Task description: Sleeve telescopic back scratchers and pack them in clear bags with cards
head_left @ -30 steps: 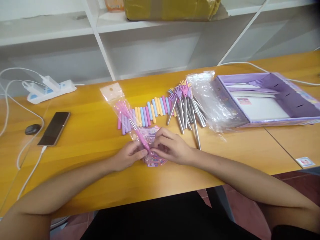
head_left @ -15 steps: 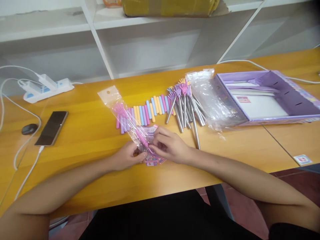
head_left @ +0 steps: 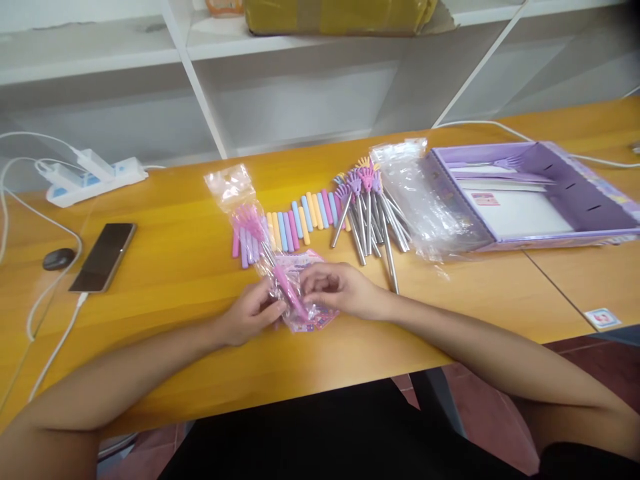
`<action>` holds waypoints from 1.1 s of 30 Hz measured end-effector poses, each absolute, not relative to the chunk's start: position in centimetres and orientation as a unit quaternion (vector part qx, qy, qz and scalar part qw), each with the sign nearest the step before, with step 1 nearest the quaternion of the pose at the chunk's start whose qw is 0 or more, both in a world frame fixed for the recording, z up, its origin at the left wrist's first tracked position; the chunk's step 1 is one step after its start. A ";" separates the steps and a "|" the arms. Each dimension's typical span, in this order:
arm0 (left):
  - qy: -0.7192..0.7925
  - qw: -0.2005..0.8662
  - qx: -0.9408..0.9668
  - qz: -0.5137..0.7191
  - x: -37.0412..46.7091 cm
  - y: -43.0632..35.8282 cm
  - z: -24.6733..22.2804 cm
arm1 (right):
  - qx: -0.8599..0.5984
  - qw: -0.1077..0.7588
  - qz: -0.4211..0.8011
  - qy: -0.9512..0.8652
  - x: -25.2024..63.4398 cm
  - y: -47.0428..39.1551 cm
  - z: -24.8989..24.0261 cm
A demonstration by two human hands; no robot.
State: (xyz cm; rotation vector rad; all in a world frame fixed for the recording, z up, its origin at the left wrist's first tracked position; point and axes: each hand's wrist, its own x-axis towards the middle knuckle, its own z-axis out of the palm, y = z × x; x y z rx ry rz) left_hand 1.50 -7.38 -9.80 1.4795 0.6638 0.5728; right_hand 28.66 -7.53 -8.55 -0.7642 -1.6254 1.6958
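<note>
A pink back scratcher [head_left: 287, 290] with a hand-shaped head and a metal rod lies inside a clear plastic bag [head_left: 230, 189], slanting up to the left. My left hand [head_left: 253, 310] is closed on the bag's left side near the handle. With fingers pinched, my right hand [head_left: 345, 290] grips the bag's lower right edge, beside the handle's end. Printed pink cards [head_left: 315, 257] lie beneath the bag, partly covered. Behind it runs a row of pastel handles [head_left: 300, 217] in purple, blue, yellow and pink. Several metal rods with hand-shaped heads [head_left: 369, 207] are heaped right of the row.
Clear plastic bags [head_left: 417, 200] are stacked beside an open purple box [head_left: 595, 190] on the right. A phone [head_left: 103, 257] on a cable, a black mouse [head_left: 59, 258] and a power strip [head_left: 97, 181] occupy the left. Shelves [head_left: 300, 47] rise behind the table.
The back scratcher has slid down inside the bag, its handle now nearer the table's front edge. The bag's top has crumpled and shifted right. My right hand has moved slightly right.
</note>
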 end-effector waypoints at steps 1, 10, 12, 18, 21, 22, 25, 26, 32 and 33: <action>0.298 0.650 0.636 0.290 1.4 -7.4 -9.9 | -0.275 0.289 0.671 -0.625 28.8 -7.6 -8.3; 0.428 0.598 0.472 0.487 1.5 -6.2 -11.7 | -0.152 0.070 0.668 -0.725 28.7 -10.2 -6.0; 0.426 0.596 0.480 0.483 1.4 -6.0 -12.0 | -0.162 0.139 0.573 -0.791 29.1 -9.9 -6.0; 0.380 0.608 0.587 0.376 1.6 -5.6 -11.4 | -0.357 0.261 0.165 -0.882 30.7 -7.2 -7.9; 0.370 0.597 0.624 0.342 1.7 -5.6 -11.0 | -0.412 0.226 0.118 -0.875 30.9 -6.4 -9.2; 0.369 0.597 0.624 0.345 1.7 -5.6 -10.8 | -0.415 0.218 0.122 -0.875 30.8 -6.3 -9.5; 0.366 0.599 0.599 0.385 1.8 -5.7 -10.5 | -0.414 0.221 0.173 -0.866 30.7 -6.2 -9.9; 0.363 0.599 0.591 0.400 1.8 -5.7 -10.4 | -0.415 0.226 0.196 -0.859 30.7 -6.2 -9.9; 0.345 0.580 0.588 0.446 1.8 -5.2 -10.7 | -0.409 0.280 0.303 -0.814 30.6 -6.0 -9.4; 0.345 0.578 0.589 0.447 1.8 -5.1 -10.8 | -0.409 0.290 0.324 -0.802 30.6 -5.9 -9.4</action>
